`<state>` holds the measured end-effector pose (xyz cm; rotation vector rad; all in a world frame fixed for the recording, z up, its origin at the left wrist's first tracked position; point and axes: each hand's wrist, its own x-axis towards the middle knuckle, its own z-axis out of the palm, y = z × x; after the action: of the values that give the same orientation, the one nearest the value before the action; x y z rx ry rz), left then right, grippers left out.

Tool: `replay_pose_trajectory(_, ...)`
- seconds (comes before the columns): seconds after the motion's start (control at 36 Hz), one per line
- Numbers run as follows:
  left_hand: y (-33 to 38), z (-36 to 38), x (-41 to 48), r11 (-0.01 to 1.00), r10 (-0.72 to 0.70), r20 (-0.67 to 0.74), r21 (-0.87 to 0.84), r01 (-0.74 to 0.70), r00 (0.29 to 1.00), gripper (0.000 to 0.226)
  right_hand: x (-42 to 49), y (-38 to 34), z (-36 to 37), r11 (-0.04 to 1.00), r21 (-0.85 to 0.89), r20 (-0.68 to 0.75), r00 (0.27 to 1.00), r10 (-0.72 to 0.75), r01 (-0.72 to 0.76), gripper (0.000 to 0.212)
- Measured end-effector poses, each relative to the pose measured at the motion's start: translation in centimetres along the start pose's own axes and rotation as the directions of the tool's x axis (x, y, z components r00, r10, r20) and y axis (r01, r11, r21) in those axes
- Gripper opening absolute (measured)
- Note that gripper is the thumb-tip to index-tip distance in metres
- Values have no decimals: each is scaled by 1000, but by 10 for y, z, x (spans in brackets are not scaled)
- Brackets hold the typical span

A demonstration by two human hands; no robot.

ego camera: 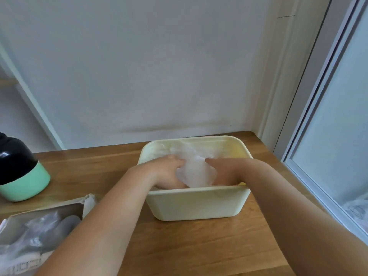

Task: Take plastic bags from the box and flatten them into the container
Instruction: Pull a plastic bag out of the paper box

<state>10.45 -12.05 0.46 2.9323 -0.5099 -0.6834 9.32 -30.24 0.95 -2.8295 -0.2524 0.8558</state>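
The fingers (176, 182) of the left hand (167, 170) bend down against the left edge of a crumpled clear plastic bag (196, 173). Those of the right hand (227, 170) meet its right edge, so the bag lies between the 2 hands. Blur hides whether either hand pinches the film or only presses on it; I cannot tell. Hands and bag are all inside the cream container (199, 204), whose near wall hides the bag's lower part. The container stands on the wooden counter (199, 248) near the wall corner. At the lower left an open cardboard box (16, 222) holds more bags (43, 230), partly behind the left forearm. Beyond it stands a black-and-green bottle (22, 180). A window frame (310, 116) runs along the right.
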Motion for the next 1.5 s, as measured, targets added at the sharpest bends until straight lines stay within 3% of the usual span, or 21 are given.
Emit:
replay_pose_trajectory(0.14,1,7,16,999,-28,127,30,24,992,69,9,-2,3,995,-96,31,999,-29,32,55)
replay_pose_trajectory(0.25,4,4,17,998,-58,181,24,55,982,67,20,3,8,993,-115,16,1000,2,0,49)
replay_pose_trajectory(0.36,1,-3,2,989,-40,38,-139,45,998,75,8,6,4,994,110,-102,994,40,-29,78)
replay_pose_trajectory(0.42,-2,-6,-8,968,-33,-95,-251,8,995,73,-4,4,1,977,211,-216,975,60,-13,75)
replay_pose_trajectory(0.53,-9,-12,-37,937,-39,-362,-336,-92,931,43,-29,-8,-6,997,77,-475,879,35,2,34)
replay_pose_trajectory(0.61,-18,-12,-62,902,-71,-486,-403,-152,871,27,-40,-21,-3,989,128,-642,766,28,72,27)
replay_pose_trajectory(0.69,-32,-8,-87,874,-129,-562,-453,-174,817,22,-52,-43,4,946,202,-786,618,3,252,20)
replay_pose_trajectory(0.81,-60,4,-131,843,-208,-609,-509,-176,765,13,-68,-92,20,820,268,-839,542,-60,506,11)
replay_pose_trajectory(0.89,-84,18,-166,845,-278,-589,-526,-98,758,14,-65,-129,41,710,331,-820,562,-110,622,9)
replay_pose_trajectory(0.97,-104,33,-192,861,-344,-547,-507,25,763,27,-52,-157,63,678,369,-771,617,-159,636,10)
replay_pose_trajectory(1.06,-115,47,-207,885,-368,-442,-437,162,818,43,-39,-182,84,676,423,-677,706,-208,604,28)
replay_pose_trajectory(1.14,-117,60,-202,901,-321,-313,-393,185,894,57,-27,-200,99,687,438,-590,762,-268,580,48)
replay_pose_trajectory(1.25,-125,73,-191,917,-322,-262,-326,231,910,61,-18,-211,114,742,408,-552,791,-264,532,45)
replay_pose_trajectory(1.42,-139,62,-213,891,-207,-285,-449,60,936,24,-14,-209,114,721,485,-517,828,-220,495,37)
replay_pose_trajectory(1.5,-151,62,-217,852,-240,-464,-521,-44,853,22,-15,-208,114,709,514,-501,840,-208,482,38)
